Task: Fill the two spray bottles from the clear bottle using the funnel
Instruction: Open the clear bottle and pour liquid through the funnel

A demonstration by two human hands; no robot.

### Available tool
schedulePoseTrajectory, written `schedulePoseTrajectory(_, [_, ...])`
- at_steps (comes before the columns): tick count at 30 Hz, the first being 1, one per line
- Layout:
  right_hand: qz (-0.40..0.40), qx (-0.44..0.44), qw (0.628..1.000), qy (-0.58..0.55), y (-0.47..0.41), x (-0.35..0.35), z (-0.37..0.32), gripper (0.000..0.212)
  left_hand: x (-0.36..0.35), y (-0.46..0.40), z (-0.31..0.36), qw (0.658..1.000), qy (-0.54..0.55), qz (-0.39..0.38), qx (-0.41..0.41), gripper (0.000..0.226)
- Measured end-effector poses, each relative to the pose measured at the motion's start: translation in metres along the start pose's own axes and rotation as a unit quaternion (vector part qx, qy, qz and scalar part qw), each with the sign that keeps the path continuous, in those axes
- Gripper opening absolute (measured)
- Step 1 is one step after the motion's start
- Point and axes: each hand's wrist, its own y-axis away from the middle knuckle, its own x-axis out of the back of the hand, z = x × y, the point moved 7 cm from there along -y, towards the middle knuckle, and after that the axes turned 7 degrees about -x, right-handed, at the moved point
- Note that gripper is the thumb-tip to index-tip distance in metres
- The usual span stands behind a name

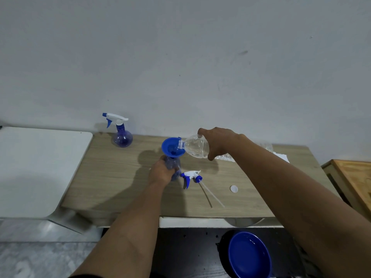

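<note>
My left hand (161,172) grips a blue-tinted spray bottle (174,165) standing on the wooden table (112,177), its head removed. A blue funnel (170,147) sits in its neck. My right hand (217,142) holds the clear bottle (195,147) tipped sideways, its open mouth resting over the funnel's right rim. The removed white-and-blue spray head (190,176) with its dip tube lies just right of the held bottle. A second spray bottle (121,135), head on, stands at the table's back left by the wall. The clear bottle's white cap (234,189) lies to the right.
A white surface (40,169) adjoins the table on the left. Crumpled clear plastic (224,157) and white paper (282,157) lie behind my right arm. A blue bowl (249,255) sits low in front of the table. A wooden piece (353,181) is at the far right.
</note>
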Motion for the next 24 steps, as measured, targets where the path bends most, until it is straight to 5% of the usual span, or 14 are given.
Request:
schedulePoseTrajectory(16, [-0.002,0.005,1.000,-0.008,0.003,-0.003,-0.002,0.092,-0.009,-0.013,-0.020,0.999,0.020,-0.014,0.022,0.011])
schedulePoseTrajectory(24, [0.006,0.010,0.992,-0.127,0.005,-0.010,0.004,0.088,-0.010,-0.018,-0.025,0.999,-0.026,-0.020,-0.020,0.028])
